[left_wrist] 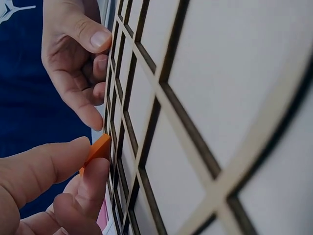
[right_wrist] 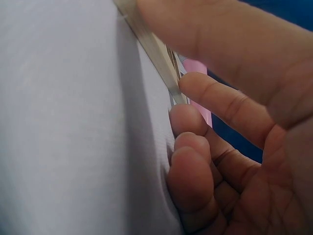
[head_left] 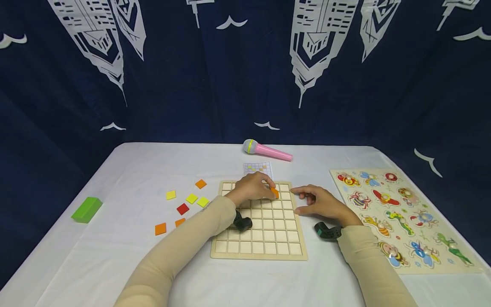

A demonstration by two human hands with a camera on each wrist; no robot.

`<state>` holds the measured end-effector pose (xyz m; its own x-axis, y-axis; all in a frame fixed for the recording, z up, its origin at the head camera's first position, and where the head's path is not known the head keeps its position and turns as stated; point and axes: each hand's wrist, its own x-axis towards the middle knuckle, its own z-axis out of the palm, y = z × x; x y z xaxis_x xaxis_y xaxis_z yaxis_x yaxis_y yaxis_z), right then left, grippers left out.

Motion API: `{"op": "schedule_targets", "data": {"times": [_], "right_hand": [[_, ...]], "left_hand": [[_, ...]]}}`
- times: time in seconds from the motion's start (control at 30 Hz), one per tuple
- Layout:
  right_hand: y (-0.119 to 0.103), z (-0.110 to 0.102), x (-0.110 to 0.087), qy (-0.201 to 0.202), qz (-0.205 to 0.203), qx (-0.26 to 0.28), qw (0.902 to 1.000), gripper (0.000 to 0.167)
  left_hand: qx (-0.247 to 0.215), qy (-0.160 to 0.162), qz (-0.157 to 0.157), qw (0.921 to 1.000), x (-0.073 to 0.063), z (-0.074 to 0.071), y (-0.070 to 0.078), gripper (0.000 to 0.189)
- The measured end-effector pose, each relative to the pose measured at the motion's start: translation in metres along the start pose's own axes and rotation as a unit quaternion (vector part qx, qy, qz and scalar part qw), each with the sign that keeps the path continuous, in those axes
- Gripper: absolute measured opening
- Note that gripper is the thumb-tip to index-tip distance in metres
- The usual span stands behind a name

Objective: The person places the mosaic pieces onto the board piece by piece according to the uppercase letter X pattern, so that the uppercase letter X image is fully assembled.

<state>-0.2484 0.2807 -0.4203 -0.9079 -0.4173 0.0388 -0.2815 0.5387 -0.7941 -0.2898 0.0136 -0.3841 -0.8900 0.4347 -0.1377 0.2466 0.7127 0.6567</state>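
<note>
My left hand (head_left: pixel 251 187) pinches an orange square tile (left_wrist: pixel 97 151) between thumb and fingers, over the upper right part of a wooden grid board (head_left: pixel 258 256). In the left wrist view the tile is tilted, close to the board's surface. At the board's right edge is my right hand (head_left: pixel 320 202), its thumb and index fingertip touching the side of the board while the other fingers bend loosely. It holds nothing. A small printed grid card (head_left: pixel 257 167) lies behind the board, partly hidden by the left hand.
Left of the board lie a red tile (head_left: pixel 183 209), several yellow tiles (head_left: pixel 170 195) and orange tiles (head_left: pixel 160 229). A green block (head_left: pixel 87 209) sits farther left. At the back is a pink toy microphone (head_left: pixel 272 152). An insect puzzle board (head_left: pixel 399 213) lies right.
</note>
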Motion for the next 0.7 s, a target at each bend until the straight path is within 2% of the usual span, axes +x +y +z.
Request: {"op": "schedule_targets", "data": {"times": [0.7], "right_hand": [[0.0009,-0.0002,0.0002,-0.001,-0.003,-0.003,1.0,0.062]], "left_hand": [[0.055,-0.008,-0.011,0.9984,0.0044,0.0065,0.0035,0.027]]}}
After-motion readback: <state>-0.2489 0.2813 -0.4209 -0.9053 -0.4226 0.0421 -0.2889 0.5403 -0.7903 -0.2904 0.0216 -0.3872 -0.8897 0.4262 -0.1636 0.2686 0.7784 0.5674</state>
